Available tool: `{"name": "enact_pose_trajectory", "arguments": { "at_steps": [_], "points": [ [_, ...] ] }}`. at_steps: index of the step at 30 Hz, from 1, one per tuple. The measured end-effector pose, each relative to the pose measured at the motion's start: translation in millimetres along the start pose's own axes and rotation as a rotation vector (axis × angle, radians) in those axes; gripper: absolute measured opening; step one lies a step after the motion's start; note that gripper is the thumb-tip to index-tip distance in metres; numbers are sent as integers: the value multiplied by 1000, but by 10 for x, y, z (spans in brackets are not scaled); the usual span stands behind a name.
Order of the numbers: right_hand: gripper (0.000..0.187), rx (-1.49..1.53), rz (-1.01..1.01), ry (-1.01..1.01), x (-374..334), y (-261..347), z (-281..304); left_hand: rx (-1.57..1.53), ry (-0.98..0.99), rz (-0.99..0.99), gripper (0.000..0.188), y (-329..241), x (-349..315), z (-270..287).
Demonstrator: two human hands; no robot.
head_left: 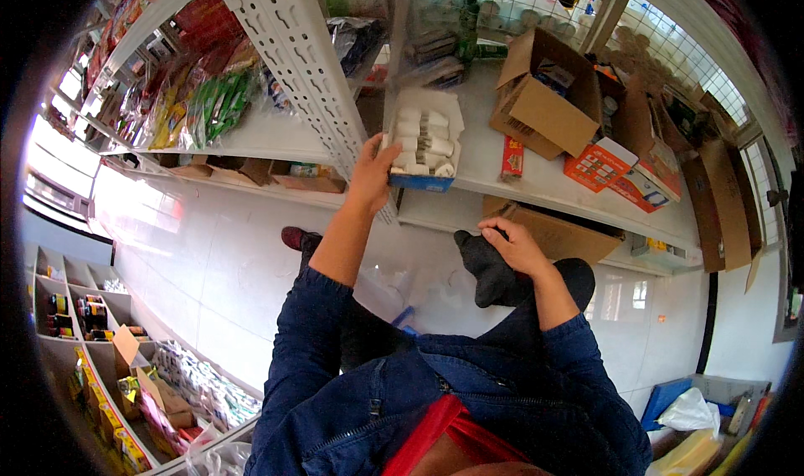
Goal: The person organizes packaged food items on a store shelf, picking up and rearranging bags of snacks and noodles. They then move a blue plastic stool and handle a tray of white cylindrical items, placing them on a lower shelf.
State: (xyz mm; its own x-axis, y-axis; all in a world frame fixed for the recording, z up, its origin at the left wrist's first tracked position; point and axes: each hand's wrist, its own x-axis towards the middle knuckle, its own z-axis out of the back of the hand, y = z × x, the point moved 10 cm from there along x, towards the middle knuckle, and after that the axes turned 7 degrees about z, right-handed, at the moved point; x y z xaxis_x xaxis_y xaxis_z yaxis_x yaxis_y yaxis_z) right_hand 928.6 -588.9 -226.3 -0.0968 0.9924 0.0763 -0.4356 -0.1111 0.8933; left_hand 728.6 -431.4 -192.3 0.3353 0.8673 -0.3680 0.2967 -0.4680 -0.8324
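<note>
We note the open box of white rolls (423, 141) sitting at the front edge of the shelf (494, 154), just beside the perforated upright (314, 66). Its long axis runs back from that edge toward the rear. The left hand (373, 174) is the nearer one: its grip is closed on the box's near left corner, thumb over the rim. The right hand (512, 246) sits lower, well apart from the box, fingers loosely curled, touching the dark sock (486, 267); we see nothing held in it.

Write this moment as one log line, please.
left hand: touching box of white rolls on shelf | right hand: fist at knee, holding unclear
</note>
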Motion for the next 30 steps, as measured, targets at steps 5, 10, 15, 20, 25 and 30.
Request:
{"name": "enact_pose_trajectory", "arguments": {
  "at_steps": [5,10,15,20,25,30],
  "points": [
    [25,34,-59,18,-21,-81,-78,-211,105,113,49,432,-482,323],
    [26,-100,-134,110,-41,-296,-237,-329,137,264,49,1335,-988,997],
    [26,-89,-208,216,-44,-397,-468,-230,-33,421,48,2415,-954,1704],
    [25,-219,-285,297,-83,-563,-727,59,-340,567,44,3394,-230,2485],
    [24,-253,-376,298,-268,-690,-844,-15,-821,649,41,4171,203,3235],
    [22,-283,-535,318,-460,-830,-814,-320,-1047,553,39,4680,339,3718]
  ]
}}
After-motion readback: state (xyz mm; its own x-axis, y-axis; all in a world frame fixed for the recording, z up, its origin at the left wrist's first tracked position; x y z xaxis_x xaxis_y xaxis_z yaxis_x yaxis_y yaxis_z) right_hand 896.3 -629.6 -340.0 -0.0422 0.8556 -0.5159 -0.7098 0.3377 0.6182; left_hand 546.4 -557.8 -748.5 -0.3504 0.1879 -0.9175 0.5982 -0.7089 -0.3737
